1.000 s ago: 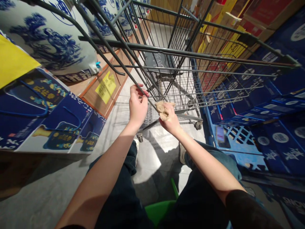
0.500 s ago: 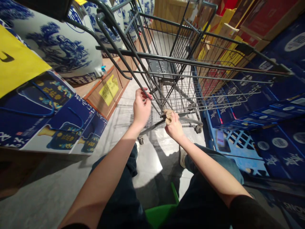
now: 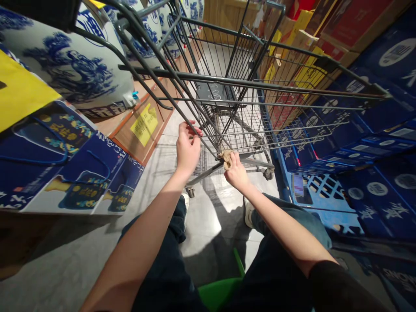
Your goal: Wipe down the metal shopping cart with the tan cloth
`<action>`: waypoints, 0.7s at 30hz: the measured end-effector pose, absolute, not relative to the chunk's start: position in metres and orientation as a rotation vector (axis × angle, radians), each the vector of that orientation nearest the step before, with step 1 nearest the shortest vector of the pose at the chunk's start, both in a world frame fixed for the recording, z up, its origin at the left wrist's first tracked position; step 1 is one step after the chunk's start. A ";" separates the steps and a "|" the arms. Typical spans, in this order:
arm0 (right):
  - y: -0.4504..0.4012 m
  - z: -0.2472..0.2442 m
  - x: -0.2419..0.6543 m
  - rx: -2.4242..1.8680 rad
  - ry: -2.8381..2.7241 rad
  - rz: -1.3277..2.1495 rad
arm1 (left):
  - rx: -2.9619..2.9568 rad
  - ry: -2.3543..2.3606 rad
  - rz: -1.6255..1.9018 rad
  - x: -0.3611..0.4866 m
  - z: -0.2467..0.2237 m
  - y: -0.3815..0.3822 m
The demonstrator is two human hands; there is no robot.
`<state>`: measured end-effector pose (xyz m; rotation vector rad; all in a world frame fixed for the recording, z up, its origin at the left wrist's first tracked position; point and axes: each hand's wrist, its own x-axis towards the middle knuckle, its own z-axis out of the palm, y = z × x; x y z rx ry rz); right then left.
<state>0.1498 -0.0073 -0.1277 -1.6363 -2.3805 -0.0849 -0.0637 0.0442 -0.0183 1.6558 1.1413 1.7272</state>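
A tan cloth (image 3: pixel 226 158) is pinched in the bunched fingers of the right hand (image 3: pixel 236 173) and pressed against the lower corner of the shopping cart's wire basket (image 3: pixel 240 125), just above the cart's base frame (image 3: pixel 206 174). The left hand (image 3: pixel 188 145) is held half curled at the basket's near lower edge; whether a bar is gripped cannot be told.
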 end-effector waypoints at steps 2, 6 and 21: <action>-0.009 -0.136 0.154 -1.696 -2.352 -0.034 | 1.645 1.135 1.723 -0.063 -0.017 0.043; -0.006 -0.126 0.160 -1.564 -2.267 0.008 | 1.615 1.145 1.710 -0.062 -0.015 0.042; 0.016 -0.088 0.149 -1.279 -2.174 -0.136 | 1.643 1.168 1.712 -0.066 -0.022 0.048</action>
